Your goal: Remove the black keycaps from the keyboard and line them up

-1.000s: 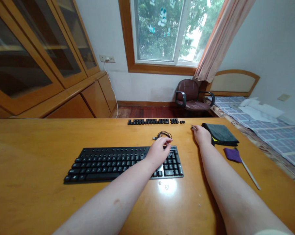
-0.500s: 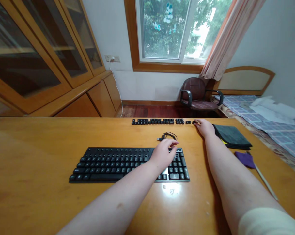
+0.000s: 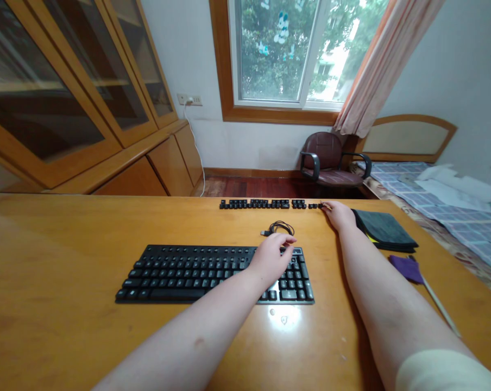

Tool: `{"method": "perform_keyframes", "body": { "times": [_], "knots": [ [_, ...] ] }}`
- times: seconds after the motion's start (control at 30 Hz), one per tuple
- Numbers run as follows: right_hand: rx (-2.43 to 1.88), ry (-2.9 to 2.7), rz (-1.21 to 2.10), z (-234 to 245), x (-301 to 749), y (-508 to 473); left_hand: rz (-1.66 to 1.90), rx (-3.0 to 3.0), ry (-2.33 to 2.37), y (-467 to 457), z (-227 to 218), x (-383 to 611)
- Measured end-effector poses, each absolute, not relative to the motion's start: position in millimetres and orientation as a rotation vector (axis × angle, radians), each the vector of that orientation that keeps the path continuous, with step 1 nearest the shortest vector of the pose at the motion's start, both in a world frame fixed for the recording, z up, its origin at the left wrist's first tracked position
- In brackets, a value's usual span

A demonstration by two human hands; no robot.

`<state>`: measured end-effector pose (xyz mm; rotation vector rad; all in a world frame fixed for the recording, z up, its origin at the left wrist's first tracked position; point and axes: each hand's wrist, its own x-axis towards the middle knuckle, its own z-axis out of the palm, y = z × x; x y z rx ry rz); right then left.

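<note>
Loose keys near frame centre; right hand at row's right end — clamped or not, cannot tell. Left hand over keyboard, thumb and fingers apart. Keys likely light, stiff — pinch by sides.

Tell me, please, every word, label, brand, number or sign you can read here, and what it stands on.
None can be read.
Keyboard: pale marks on its keys, too small and blurred.
Loose keys: any marks too small.
Window stickers: figures, no readable words.
</note>
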<state>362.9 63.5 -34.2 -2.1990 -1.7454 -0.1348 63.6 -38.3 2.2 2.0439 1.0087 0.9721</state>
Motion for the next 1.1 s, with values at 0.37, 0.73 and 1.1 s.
{"method": "perform_keyframes", "body": {
  "times": [0.37,0.73,1.1],
  "knots": [
    [-2.208,-1.752,-0.101,-36.1,363.5,65.2,0.952,2.066,1.001,-38.6,3.4,63.8],
    [-2.206,-1.766,-0.103,-37.5,363.6,64.9,0.954,2.057,0.994,-38.6,0.6,64.4],
    [-1.980,-1.635,-0.166,-32.4,341.2,32.3,0.829,2.294,0.970,-41.8,0.9,64.7]
  ]
}}
